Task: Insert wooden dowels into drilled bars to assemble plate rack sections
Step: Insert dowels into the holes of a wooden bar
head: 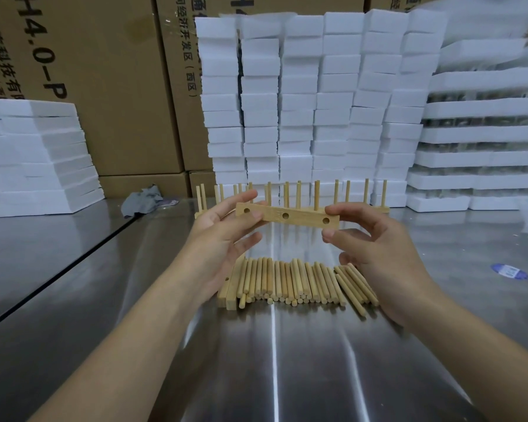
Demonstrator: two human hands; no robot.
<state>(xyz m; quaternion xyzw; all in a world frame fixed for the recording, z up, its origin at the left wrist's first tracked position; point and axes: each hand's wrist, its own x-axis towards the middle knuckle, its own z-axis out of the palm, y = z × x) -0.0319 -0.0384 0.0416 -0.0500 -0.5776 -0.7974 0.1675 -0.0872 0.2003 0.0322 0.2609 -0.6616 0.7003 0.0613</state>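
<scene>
A wooden bar [296, 217] with three drilled holes is held level above the steel table, holes facing me. My left hand [223, 236] pinches its left end between thumb and fingers. My right hand [375, 239] pinches its right end the same way. Below the bar lies a row of several loose wooden dowels [299, 281] on the table. Two more bars [230, 287] lie at the left edge of that row, partly hidden by my left hand. Behind the bar stand assembled rack sections [317, 197] with upright dowels.
The steel table [272, 360] has a seam running diagonally at the left. White foam blocks [311, 102] are stacked behind the racks, with more foam [34, 153] at far left and right. Cardboard boxes [104, 71] stand behind. A grey rag [144, 200] and a blue sticker [509, 271] lie on the table.
</scene>
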